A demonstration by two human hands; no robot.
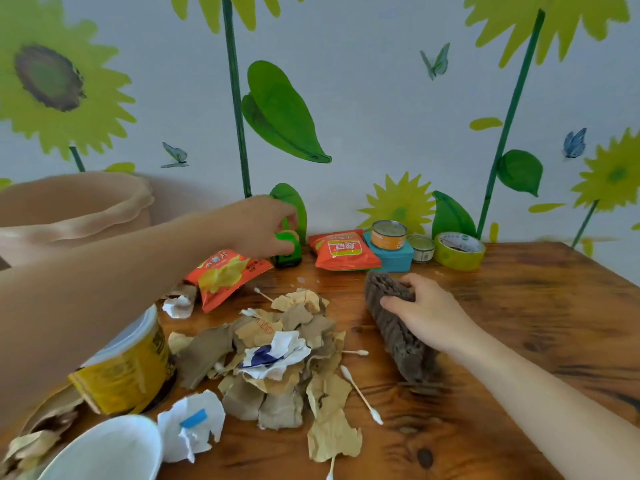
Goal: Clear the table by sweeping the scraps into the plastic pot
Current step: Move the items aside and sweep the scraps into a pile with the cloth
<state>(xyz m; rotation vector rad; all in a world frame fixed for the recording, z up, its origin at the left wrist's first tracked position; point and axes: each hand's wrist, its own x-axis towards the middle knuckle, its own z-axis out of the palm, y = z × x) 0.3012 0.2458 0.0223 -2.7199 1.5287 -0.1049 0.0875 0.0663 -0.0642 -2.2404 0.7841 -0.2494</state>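
A heap of torn brown and white paper scraps [280, 362] with cotton swabs [360, 393] lies mid-table. My right hand [426, 311] grips a long dark brown brush-like block [398, 330] lying just right of the heap. My left hand [263, 226] reaches to the back of the table, fingers curled round a small green object [287, 252] by the wall. A white plastic pot [107, 452] shows at the bottom left corner, its rim toward me. A crumpled white paper with blue tape [194, 424] lies beside it.
A yellow canister [128, 368] lies tipped at left. Orange snack bags [225, 275] [343, 251], a teal box [391, 258] bearing a tin [388, 234], a second tin [422, 249] and a yellow tape roll [459, 251] line the wall. A beige bin [69, 209] stands far left.
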